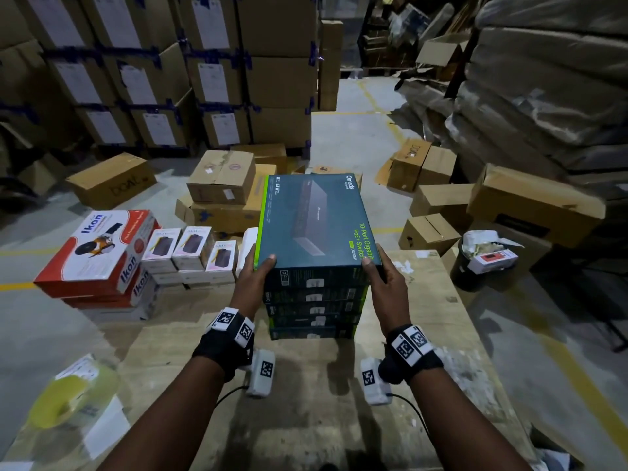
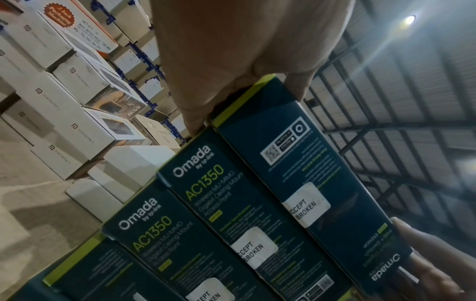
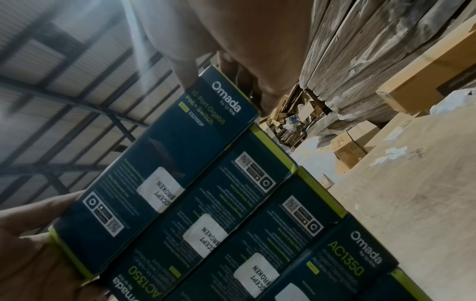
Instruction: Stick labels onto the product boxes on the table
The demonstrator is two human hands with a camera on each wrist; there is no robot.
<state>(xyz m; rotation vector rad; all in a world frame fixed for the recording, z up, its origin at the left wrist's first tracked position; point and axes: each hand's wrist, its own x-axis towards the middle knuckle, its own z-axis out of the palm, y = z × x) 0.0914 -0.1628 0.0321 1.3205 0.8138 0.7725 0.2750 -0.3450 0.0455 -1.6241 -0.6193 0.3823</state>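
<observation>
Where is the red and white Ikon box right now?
In the head view, the red and white Ikon box tops a short stack at the wooden table's far left, beside small white boxes.

Switch box (image 1: 316, 219) atop box stack (image 1: 314, 311), small boxes (image 1: 190, 253) left.

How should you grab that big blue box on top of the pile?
Probably by its two long sides, near the front corners, one hand from each side. The top box is wide and flat, so the left hand and right hand hold it that way, thumbs on top.
</observation>
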